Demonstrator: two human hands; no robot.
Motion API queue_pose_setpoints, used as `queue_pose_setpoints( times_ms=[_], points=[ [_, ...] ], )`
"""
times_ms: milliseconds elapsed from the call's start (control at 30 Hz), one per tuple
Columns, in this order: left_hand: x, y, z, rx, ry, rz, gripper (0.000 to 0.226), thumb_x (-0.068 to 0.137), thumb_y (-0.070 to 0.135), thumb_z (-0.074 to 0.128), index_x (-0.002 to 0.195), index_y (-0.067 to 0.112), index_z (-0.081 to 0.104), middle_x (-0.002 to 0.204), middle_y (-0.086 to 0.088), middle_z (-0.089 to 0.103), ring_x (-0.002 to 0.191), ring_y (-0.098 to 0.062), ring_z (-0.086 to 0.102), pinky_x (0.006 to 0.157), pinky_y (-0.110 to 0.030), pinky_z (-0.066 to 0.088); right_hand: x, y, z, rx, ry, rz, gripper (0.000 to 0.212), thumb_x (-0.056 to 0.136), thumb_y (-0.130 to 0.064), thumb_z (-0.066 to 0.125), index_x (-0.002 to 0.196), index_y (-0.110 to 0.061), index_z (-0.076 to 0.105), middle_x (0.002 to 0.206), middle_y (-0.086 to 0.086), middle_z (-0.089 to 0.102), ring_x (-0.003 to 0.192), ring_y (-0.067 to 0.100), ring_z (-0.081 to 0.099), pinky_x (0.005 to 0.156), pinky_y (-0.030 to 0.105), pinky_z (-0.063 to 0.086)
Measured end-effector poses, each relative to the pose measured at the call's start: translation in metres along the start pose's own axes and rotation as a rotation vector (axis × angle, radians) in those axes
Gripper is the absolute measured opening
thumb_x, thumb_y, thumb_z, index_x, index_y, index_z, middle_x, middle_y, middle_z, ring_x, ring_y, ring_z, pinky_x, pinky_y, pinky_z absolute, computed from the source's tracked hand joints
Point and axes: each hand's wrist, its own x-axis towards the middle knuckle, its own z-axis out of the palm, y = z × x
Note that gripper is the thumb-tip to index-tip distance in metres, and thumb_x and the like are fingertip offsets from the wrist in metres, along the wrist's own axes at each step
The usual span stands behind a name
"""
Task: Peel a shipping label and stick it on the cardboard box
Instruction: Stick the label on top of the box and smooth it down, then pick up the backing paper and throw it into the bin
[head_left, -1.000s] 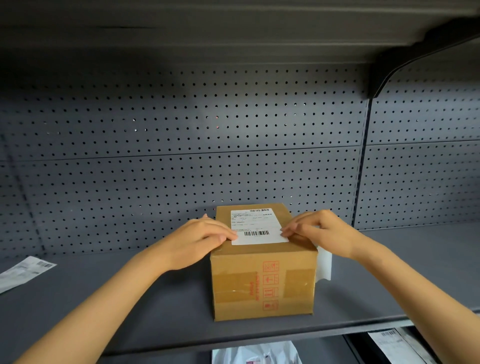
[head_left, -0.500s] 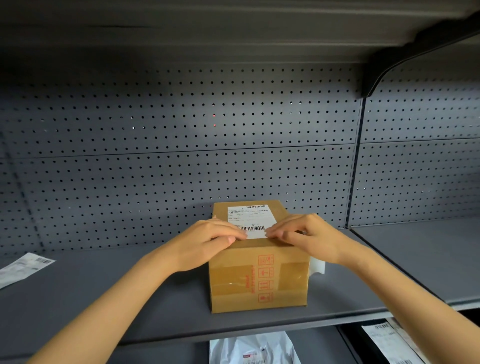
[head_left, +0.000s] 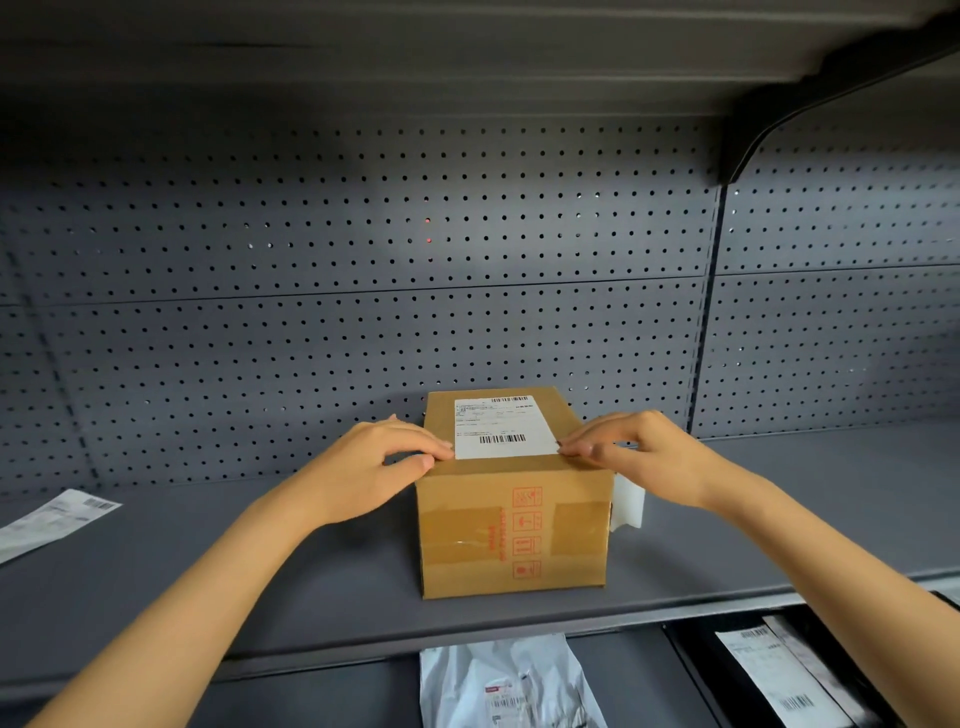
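Both hands press on top of the box: the left hand (head_left: 374, 462) at 9 o'clock of the label, the right hand (head_left: 639, 452) at 3 o'clock, fingers bent and close together, gripping nothing, tips at the label's near corners. Behind stands the pegboard wall (head_left: 363, 322). On the grey shelf (head_left: 260, 587) there is wide free room at 9 and 3 o'clock of the box. In the middle of it stands the cardboard box (head_left: 511, 525), its front face near the shelf's front edge. Flat on the box top lies the white label (head_left: 501, 428), its near edge along the box's front top edge. A white sheet (head_left: 628, 501) stands just beside the box at 3 o'clock. Another label (head_left: 52, 519) lies far at 9 o'clock.
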Motion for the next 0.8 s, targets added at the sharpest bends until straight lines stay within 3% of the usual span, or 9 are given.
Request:
queue_pose_setpoints(
  times_ms=[133, 267, 400, 567, 800],
  points=[
    [0.004, 0.015, 0.007, 0.032, -0.016, -0.019, 0.033, 0.088, 0.022, 0.050, 0.119, 0.033, 0.053, 0.121, 0.021, 0.049, 0.115, 0.004, 0.043, 0.102, -0.022, 0.032, -0.005, 0.003, -0.001, 0.001, 0.076, 0.026, 0.025, 0.089, -0.023, 0.051, 0.110, -0.019, 0.066, 0.113, -0.011, 0.065, 0.105, -0.001, 0.057, 0.093, 0.015, 0.040],
    [0.015, 0.031, 0.015, -0.077, 0.005, 0.016, 0.041, 0.088, 0.023, 0.051, 0.127, 0.036, 0.043, 0.127, 0.022, 0.042, 0.121, 0.002, 0.037, 0.104, -0.024, 0.029, -0.016, 0.008, -0.010, 0.042, 0.187, 0.089, 0.024, 0.090, -0.022, 0.050, 0.110, -0.021, 0.062, 0.103, -0.015, 0.062, 0.098, -0.010, 0.052, 0.091, 0.015, 0.036],
    [0.036, 0.043, 0.019, -0.186, 0.016, 0.017, 0.043, 0.088, 0.023, 0.052, 0.126, 0.039, 0.041, 0.125, 0.020, 0.045, 0.119, 0.000, 0.040, 0.104, -0.027, 0.030, -0.027, 0.021, -0.021, 0.072, 0.273, 0.169, 0.021, 0.089, -0.017, 0.049, 0.107, -0.019, 0.061, 0.098, -0.009, 0.063, 0.097, 0.005, 0.057, 0.096, 0.024, 0.039],
    [0.067, 0.052, 0.029, -0.259, -0.014, 0.004, 0.039, 0.088, 0.024, 0.052, 0.125, 0.033, 0.043, 0.124, 0.012, 0.049, 0.116, -0.002, 0.044, 0.101, -0.028, 0.034, -0.034, 0.043, -0.027, 0.025, 0.357, 0.309, 0.026, 0.087, -0.018, 0.053, 0.112, -0.010, 0.059, 0.104, 0.001, 0.062, 0.095, 0.013, 0.056, 0.084, 0.021, 0.040],
    [0.107, 0.054, 0.038, -0.221, -0.120, 0.055, 0.037, 0.088, 0.025, 0.051, 0.122, 0.035, 0.042, 0.125, 0.009, 0.048, 0.119, -0.007, 0.042, 0.105, -0.029, 0.031, -0.029, 0.077, -0.005, -0.004, 0.303, 0.485, 0.037, 0.085, -0.023, 0.054, 0.119, -0.009, 0.053, 0.118, 0.011, 0.060, 0.103, 0.025, 0.058, 0.083, 0.030, 0.048]
  ],
)
